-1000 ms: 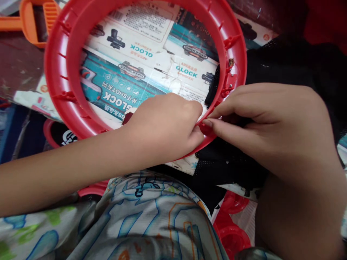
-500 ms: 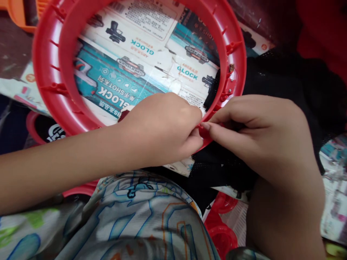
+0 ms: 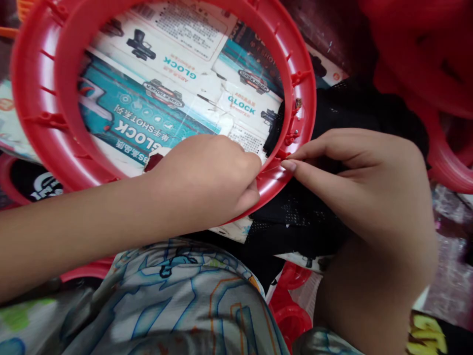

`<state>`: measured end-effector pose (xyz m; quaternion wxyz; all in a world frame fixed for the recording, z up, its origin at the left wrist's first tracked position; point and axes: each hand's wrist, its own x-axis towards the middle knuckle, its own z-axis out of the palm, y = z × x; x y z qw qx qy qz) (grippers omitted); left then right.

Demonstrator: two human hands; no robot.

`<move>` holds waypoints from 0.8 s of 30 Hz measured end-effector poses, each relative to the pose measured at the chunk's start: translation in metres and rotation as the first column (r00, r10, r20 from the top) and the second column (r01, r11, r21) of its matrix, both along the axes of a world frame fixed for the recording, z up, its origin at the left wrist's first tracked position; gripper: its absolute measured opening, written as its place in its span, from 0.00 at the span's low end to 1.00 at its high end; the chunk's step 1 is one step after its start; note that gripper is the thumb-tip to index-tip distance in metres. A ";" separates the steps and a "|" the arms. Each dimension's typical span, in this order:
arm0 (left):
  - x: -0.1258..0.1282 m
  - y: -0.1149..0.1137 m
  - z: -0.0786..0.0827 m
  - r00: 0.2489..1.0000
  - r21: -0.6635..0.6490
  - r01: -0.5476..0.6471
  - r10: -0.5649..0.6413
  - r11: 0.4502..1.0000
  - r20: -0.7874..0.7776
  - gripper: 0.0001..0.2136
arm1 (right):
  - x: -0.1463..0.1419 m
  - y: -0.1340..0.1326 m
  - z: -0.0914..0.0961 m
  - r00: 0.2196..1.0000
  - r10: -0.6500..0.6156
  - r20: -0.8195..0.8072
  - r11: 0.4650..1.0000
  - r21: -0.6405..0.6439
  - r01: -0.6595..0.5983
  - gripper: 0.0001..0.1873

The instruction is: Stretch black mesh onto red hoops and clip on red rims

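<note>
While the thumb and forefinger of the right hand (image 3: 365, 177) are brought together at their tips, it cannot be told whether anything is pinched between them. The tips are held right at the near right part of the red ring (image 3: 35, 93), over its channel. Just left of them, the left hand (image 3: 207, 177) is laid across the ring's near side with its fingers curled in; its fingertips are hidden, so what is gripped there cannot be told.

Just beyond the right fingertips, small bits (image 3: 298, 102) are seen inside the channel. Most of the ring is stretched away from the fingers, beyond and to the left, its ribbed side turned up. Through its opening, beyond the left fingers, a printed box (image 3: 177, 88) is seen.

Behind and beneath the right hand, black mesh (image 3: 369, 108) is spread. Farther beyond the right fingers, a red part (image 3: 417, 44) is seen at the upper corner. Well left of both hands' fingers, a black disc (image 3: 25, 177) with white print is partly covered by the left forearm. Nearer than the fingers, patterned cloth (image 3: 185, 301) is seen, with red cups (image 3: 291, 318) placed to its right.
</note>
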<state>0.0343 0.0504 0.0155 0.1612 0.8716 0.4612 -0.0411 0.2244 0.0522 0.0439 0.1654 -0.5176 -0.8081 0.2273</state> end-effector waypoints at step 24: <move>-0.013 -0.015 -0.014 0.951 0.313 0.172 -0.241 0.934 0.196 0.12 | 0.005 0.002 -0.011 0.987 -0.154 0.051 0.988 0.036 0.152 0.07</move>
